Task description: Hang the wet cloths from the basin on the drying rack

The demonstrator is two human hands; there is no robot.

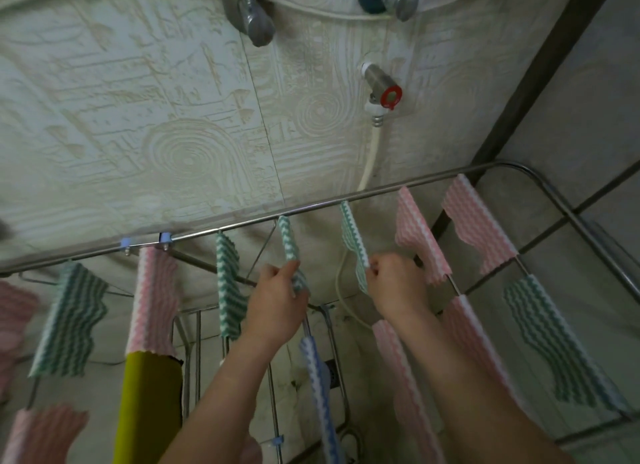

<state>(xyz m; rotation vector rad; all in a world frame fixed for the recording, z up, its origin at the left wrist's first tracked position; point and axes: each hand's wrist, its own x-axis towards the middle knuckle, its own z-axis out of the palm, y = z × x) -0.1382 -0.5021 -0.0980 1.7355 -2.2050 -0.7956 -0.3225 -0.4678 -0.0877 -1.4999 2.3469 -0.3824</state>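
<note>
A metal drying rack (381, 188) stands against the wall, its rods draped with several wavy-striped cloths. My left hand (277, 301) pinches the lower end of a green-and-white cloth (288, 236) hanging over one rod. My right hand (394, 283) grips the edge of a second green-and-white cloth (351, 233) on the rod to the right. Pink cloths (414, 231) hang further right, and a blue-and-white cloth (317, 384) hangs below my left wrist. The basin is out of view.
A patterned tiled wall (156, 117) lies right behind the rack. A tap with a red handle (384, 94) and white hose juts from it above the rack. A yellow cloth (149, 408) hangs at lower left. A dark frame post (519, 93) rises at right.
</note>
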